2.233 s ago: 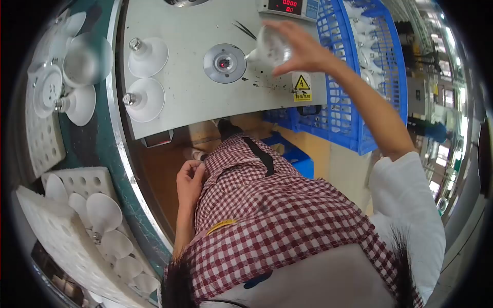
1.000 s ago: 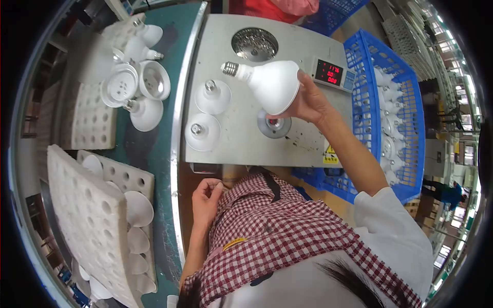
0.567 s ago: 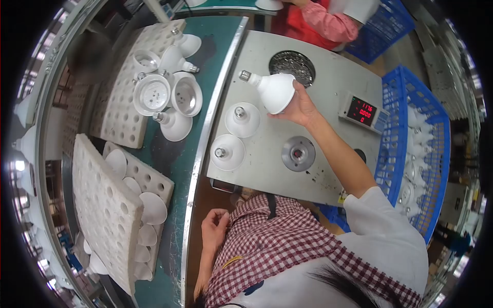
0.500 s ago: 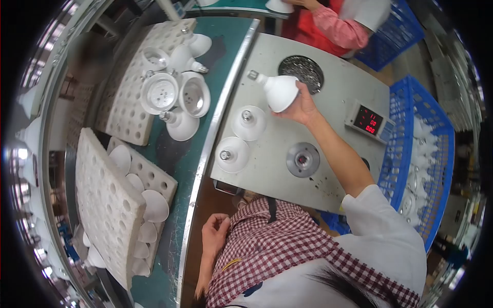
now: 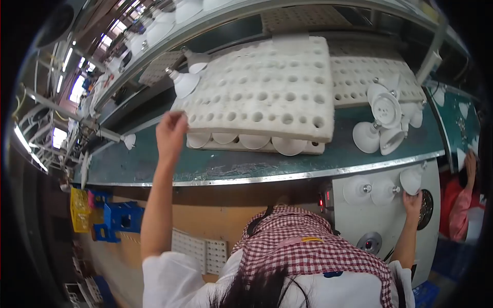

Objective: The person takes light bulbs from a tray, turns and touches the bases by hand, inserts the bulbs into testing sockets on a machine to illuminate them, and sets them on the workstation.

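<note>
My right hand [image 5: 412, 201] holds a white reflector light bulb [image 5: 410, 181] by its wide end, above the grey work surface [image 5: 400, 226]. Two more such bulbs, one a white bulb [image 5: 356, 190] and the other a white bulb [image 5: 383, 191], stand to the left with their metal screw caps showing. My left hand [image 5: 171, 134] is at the near left corner of a thick white foam board [image 5: 262, 84] full of round holes, its fingers curled closed on that corner. Beneath this board, the rounded ends of several bulbs [image 5: 254, 141] stick out above a second foam board [image 5: 314, 149].
Several bulbs [image 5: 366, 137] lie in a cluster on the green bench [image 5: 257, 168] at the right. A metal shelf with bulbs [image 5: 160, 28] runs overhead. A round metal fixture [image 5: 369, 242] sits on the work surface. At the far right is a co-worker's sleeve [image 5: 460, 205]. Blue stools [image 5: 123, 216] stand lower left.
My view has swung left toward the foam boards. My left hand has risen from beside my apron to the upper board's corner. My right hand still holds a bulb, now close to the standing bulbs.
</note>
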`<state>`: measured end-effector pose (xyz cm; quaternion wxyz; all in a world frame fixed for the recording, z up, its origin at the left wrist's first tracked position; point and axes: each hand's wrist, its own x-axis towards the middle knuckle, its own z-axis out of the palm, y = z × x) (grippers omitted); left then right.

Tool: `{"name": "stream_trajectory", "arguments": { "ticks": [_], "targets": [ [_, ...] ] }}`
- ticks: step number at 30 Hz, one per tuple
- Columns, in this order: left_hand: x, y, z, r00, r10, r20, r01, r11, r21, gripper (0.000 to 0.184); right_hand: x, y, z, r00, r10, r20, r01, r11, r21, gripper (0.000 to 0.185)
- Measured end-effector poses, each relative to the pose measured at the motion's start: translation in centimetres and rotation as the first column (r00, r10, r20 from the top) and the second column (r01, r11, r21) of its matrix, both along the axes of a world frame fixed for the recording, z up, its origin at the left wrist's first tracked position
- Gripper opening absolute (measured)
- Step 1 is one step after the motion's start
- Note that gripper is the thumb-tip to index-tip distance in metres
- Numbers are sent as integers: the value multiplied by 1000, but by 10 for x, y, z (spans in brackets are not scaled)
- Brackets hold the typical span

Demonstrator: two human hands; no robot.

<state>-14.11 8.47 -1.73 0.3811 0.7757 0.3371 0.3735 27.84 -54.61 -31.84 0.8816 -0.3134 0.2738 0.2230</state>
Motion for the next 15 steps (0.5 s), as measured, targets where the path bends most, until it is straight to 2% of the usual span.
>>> {"name": "stream_trajectory", "arguments": {
  "ticks": [1,2,3,4,5,6,7,8,9,10,11,12,13,14,15],
  "targets": [
    [-3,34,-7,998,64,19,-65,997,35,22,21,-29,-49,1000,15,3,-15,995,98,43],
    [-2,67,-13,986,164,11,-165,986,28,27,12,-24,-46,1000,20,23,-20,999,-26,43],
    [1,98,-17,975,221,9,-221,974,-52,40,3,-17,-41,999,31,36,-26,988,-152,43],
    [6,130,-26,976,220,12,-219,974,-54,40,-7,-13,-37,998,36,50,-13,919,-395,42],
    [13,162,-34,946,325,-22,-325,946,-16,47,-11,-11,-31,998,30,54,-7,919,-394,42],
    [23,188,-41,905,423,-48,-423,906,24,54,-14,-12,-21,996,70,-46,-84,817,-571,43],
    [32,204,-44,910,412,-44,-412,911,19,54,-19,-14,-8,985,84,-153,-169,676,-717,44],
    [42,220,-49,885,464,-42,-463,886,34,58,-27,-16,4,987,71,-143,-153,675,-722,44],
    [55,234,-54,858,513,-37,-511,858,48,63,-35,-20,15,996,58,-61,-84,636,-767,45],
    [62,255,-62,865,500,-32,-499,866,36,63,-42,-22,32,999,51,20,-14,590,-807,47],
    [65,278,-72,888,459,-12,-459,888,18,64,-60,-4,66,995,30,91,59,556,-829,39],
    [70,283,-74,908,419,6,-419,908,0,64,-64,-5,80,995,20,97,70,545,-835,39],
    [71,285,-77,911,411,21,-412,911,6,55,-68,-7,91,983,65,172,116,505,-855,36],
    [67,287,-79,915,402,14,-402,916,-7,55,-75,-11,105,964,114,238,160,463,-872,34],
    [62,296,-81,927,374,-5,-373,926,56,49,-90,26,140,964,53,261,221,384,-896,36]
  ]
}}
